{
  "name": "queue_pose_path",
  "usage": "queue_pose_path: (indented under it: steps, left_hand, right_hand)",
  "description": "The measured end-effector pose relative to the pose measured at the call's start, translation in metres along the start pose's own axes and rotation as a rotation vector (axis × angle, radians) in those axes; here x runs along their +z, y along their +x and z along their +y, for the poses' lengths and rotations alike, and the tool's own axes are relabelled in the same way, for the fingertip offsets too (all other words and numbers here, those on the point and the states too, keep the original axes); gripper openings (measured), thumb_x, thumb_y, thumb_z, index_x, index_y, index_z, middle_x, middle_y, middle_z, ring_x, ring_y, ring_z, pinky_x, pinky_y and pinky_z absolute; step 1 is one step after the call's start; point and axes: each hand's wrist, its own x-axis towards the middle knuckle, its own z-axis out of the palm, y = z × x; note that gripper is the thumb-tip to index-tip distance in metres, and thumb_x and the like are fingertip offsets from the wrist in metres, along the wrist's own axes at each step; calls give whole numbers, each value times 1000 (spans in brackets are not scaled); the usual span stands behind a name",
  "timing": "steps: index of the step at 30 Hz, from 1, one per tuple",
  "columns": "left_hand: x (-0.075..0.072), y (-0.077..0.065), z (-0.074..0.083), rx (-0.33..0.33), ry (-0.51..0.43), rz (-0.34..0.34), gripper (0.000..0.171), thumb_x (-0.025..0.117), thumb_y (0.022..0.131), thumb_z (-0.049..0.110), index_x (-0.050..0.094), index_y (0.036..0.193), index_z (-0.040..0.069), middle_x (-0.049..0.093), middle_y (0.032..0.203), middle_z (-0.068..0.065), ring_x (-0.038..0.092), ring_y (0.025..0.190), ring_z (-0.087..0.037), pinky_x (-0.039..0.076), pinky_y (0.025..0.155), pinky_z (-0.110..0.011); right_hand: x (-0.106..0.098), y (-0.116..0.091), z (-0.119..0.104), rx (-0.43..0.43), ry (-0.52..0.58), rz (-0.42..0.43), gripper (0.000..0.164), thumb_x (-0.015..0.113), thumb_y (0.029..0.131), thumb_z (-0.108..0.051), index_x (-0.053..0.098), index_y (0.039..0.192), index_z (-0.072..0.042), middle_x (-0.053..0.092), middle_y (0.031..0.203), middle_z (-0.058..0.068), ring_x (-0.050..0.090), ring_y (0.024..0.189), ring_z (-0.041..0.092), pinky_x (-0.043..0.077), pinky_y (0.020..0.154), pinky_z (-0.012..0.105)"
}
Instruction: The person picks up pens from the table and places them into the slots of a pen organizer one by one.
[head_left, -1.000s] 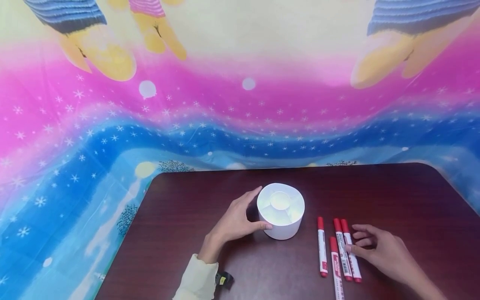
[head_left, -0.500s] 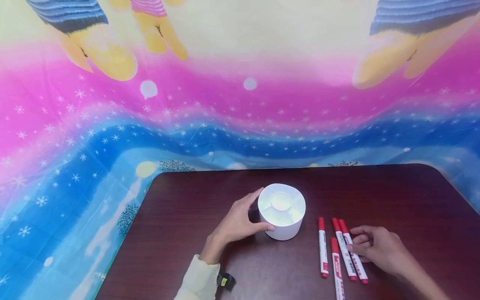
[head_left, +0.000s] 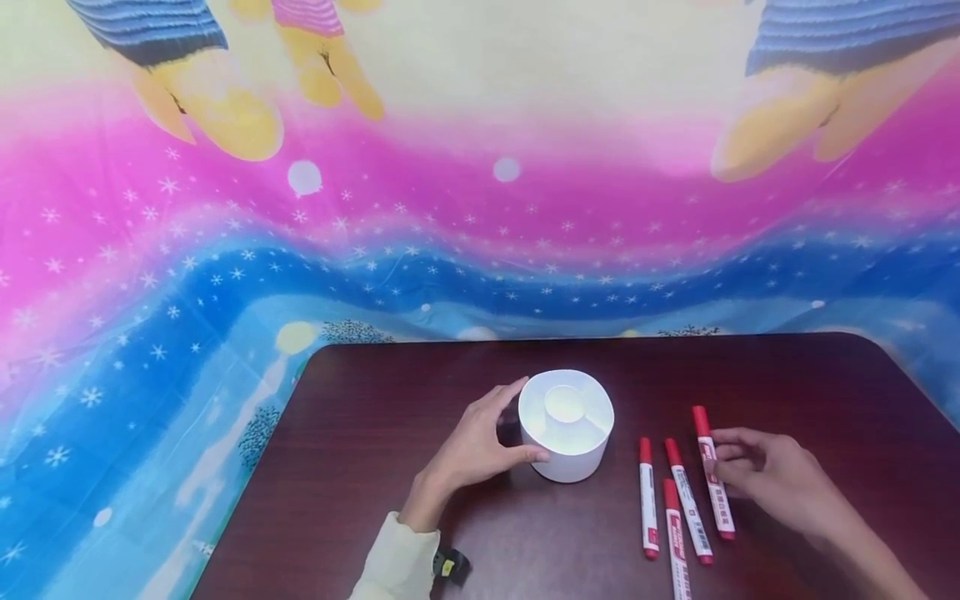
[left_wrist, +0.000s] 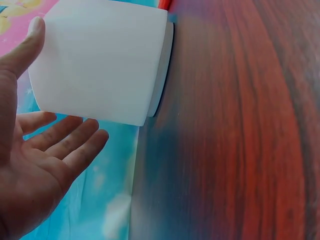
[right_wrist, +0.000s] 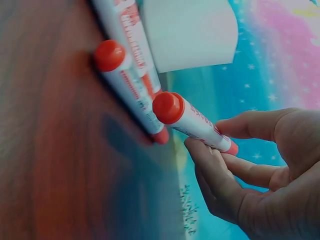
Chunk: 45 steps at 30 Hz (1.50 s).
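A white round pen holder (head_left: 570,462) with inner compartments stands upright on the table. My left hand (head_left: 476,437) holds it from the left, thumb on the near side and forefinger at the far side; the other fingers fan out in the left wrist view. To the right, my right hand (head_left: 783,479) pinches a red-capped whiteboard marker (head_left: 722,500) between thumb and fingers. That marker is tilted and looks raised off the table in the right wrist view. Three similar markers lie beside it: one at the left (head_left: 648,500), a nearer one (head_left: 677,542) and one in between (head_left: 691,504).
A dark reddish-brown table (head_left: 375,417) with rounded far corners carries everything. Behind it hangs a colourful printed cloth (head_left: 450,225) with snowflakes. A small black object (head_left: 452,565) shows beside the left sleeve (head_left: 397,558).
The right hand has taken hold of the rightmost marker and lifted it, drawing it away from the marker it lay against. The left hand stays at the pen holder.
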Motion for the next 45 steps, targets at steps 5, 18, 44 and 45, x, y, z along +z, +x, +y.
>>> queue_pose_path:
  steps: [5, 18, 44, 45]
  left_hand:
    - [3, 0, -1, 8, -8, 6, 105, 96, 79, 46, 42, 165, 20, 61, 149, -2, 69, 125, -17, 60, 107, -37]
    - [3, 1, 1, 5, -68, 4, 101, 96, 81, 40, 42, 165, 24, 59, 151, 0, 65, 132, -16, 59, 109, -33]
    - [5, 0, 2, 2, -119, -5, 100, 94, 83, 38, 40, 166, 24, 59, 153, -2, 67, 133, -19, 58, 107, -27]
    - [5, 0, 2, 0, -120, -5, 100, 95, 83, 38, 40, 166, 24, 59, 153, -1, 67, 133, -18, 58, 107, -27]
  right_hand:
    - [1, 2, -10, -28, 42, 3, 56, 75, 100, -8, 52, 146, 15, 74, 119, 23, 74, 89, 1, 68, 75, 32]
    - [10, 14, -33, -88, 146, 0, 55, 74, 101, -8, 51, 147, 11, 69, 125, 26, 75, 93, 2, 68, 80, 32]
    - [17, 30, -67, -192, 264, 50, 55, 69, 103, -3, 45, 150, 10, 68, 115, 6, 74, 94, 0, 68, 81, 28]
    - [17, 31, -68, -194, 272, 50, 55, 70, 103, -3, 45, 150, 10, 68, 115, 4, 74, 95, 0, 68, 81, 28]
